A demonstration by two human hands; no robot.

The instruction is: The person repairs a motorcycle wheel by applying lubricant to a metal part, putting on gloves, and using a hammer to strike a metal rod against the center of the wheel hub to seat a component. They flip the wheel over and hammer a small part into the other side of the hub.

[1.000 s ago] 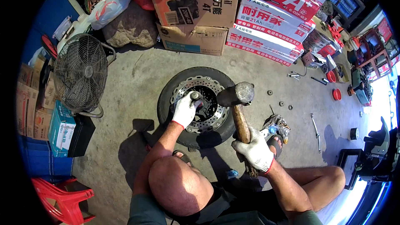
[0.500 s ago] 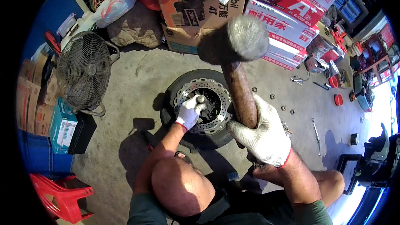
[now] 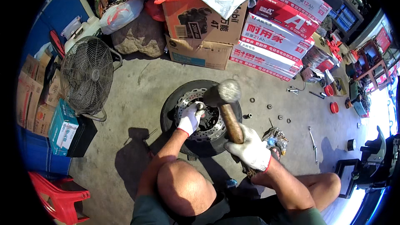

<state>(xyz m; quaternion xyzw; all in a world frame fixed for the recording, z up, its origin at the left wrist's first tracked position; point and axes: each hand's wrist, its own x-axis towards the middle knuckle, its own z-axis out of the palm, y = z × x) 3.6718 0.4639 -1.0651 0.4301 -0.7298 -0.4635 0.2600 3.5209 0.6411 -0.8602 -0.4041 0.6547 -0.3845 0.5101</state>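
A wheel with a black tyre (image 3: 170,135) lies flat on the floor before me, its drilled silver brake disc (image 3: 207,135) facing up. My left hand (image 3: 189,120), in a white knit glove, is closed around a short metal rod (image 3: 200,106) over the wheel's hub; its rounded top shows, while its lower end is hard to make out. My right hand (image 3: 251,146), gloved too, grips the wooden handle of a hammer (image 3: 228,92). The heavy steel head hangs above the far right part of the disc, apart from the rod.
Cardboard boxes (image 3: 200,52) and red-and-white cartons (image 3: 266,58) stack up behind the wheel. A fan (image 3: 88,77) stands left, a red plastic chair (image 3: 62,196) near left. Several rings (image 3: 269,106), a wrench (image 3: 312,145) and a plastic bag (image 3: 277,137) lie on the floor to the right.
The hammer has swung down and away from me, from high up toward the wheel, with my right hand lowered. My left hand stays over the hub. The view has shifted slightly.
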